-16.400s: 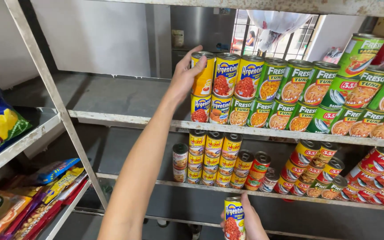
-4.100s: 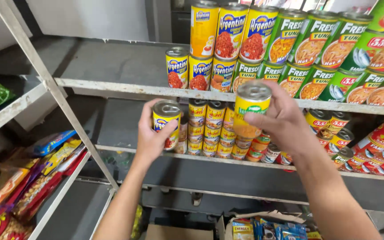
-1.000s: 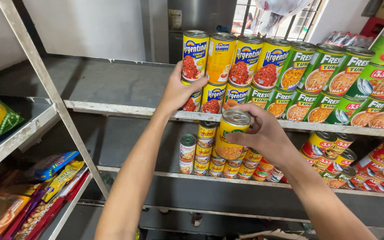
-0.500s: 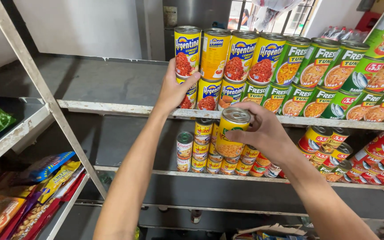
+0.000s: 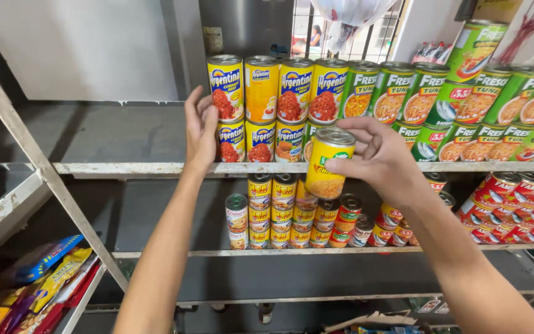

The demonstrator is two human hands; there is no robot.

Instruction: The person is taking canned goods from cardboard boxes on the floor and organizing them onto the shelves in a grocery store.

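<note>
At centre frame, right hand (image 5: 383, 162) fingers clamped on yellow can (image 5: 327, 162), silver lid up, label part hidden by fingers, left hand (image 5: 200, 127) at 9 o'clock, fingers apart, touching stacked cans (image 5: 226, 105) on upper shelf (image 5: 125, 167).

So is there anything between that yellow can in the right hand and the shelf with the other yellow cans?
Nothing visible. The right hand holds the yellow can just in front of the upper shelf's edge. The left hand rests at the stacked yellow cans, off to the side, not in the way.

Yellow held can (image 5: 327, 162); yellow-and-blue (image 5: 225, 86) and green shelf cans (image 5: 392, 91)
</note>
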